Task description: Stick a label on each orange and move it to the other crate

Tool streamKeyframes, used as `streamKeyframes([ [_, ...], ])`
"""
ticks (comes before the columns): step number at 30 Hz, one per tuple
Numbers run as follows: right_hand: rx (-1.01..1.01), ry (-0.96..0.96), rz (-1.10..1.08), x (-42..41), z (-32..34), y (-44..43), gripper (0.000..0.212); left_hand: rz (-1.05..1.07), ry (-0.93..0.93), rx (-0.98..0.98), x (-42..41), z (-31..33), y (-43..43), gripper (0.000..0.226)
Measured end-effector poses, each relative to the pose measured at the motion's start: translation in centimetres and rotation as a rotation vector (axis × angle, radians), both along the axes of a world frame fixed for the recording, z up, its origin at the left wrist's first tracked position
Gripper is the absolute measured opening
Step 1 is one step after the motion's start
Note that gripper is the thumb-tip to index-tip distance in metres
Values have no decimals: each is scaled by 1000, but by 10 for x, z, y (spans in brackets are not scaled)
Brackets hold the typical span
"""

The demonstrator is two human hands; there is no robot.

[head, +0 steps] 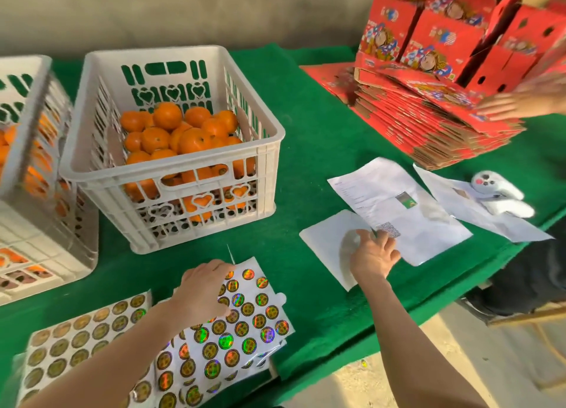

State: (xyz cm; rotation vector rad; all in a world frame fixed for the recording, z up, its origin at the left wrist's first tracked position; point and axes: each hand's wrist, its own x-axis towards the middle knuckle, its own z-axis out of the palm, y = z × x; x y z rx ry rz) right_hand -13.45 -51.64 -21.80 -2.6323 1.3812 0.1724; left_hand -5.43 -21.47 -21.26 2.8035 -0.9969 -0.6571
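From the head view, the person's left hand (205,288) lies on the top corner of a sheet of shiny round labels (245,325), fingers bent down onto it. Whether they pinch a label or only press the sheet, I cannot tell. A second label sheet (76,337) lies just to the left of that forearm, blurred.

Beyond the left hand, well apart from it, stands a white plastic crate (266,175) on the green table cover (321,125). The oranges (167,115) are heaped inside it, untouched by either hand. Further left of that hand, another white crate (27,125) is cut off by the frame edge, and orange fruit shows through its slots.

The right hand (372,256) is stretched out, fingers spread, with the tips resting on a blank white sheet (324,242) and on the lower edge of a printed paper (398,202) that overlaps it. To the right of this hand, a small white object with a pink spot (502,196) sits on more paper; I cannot make out what it is.

Far beyond the right hand is a stack of flat red cartons (428,125), with folded ones standing behind. Another person's hand (514,104) lies flat on the stack.
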Motion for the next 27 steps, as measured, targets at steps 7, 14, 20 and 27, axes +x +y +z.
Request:
streamKeyframes([
  [7, 21, -149, -5, 17, 15, 21, 64, 27, -13, -76, 1, -3, 13, 79],
  [14, 445, -443, 553, 35, 26, 96, 35, 66, 18, -197, 1, 2, 23, 79],
  [20, 732, -220, 696, 59, 34, 140, 38, 170, 80, -459, 2, 12, 33, 72],
  [27, 1082, -367, 555, 69, 48, 159, 16, 358, 317, -534, 24, 41, 48, 26],
])
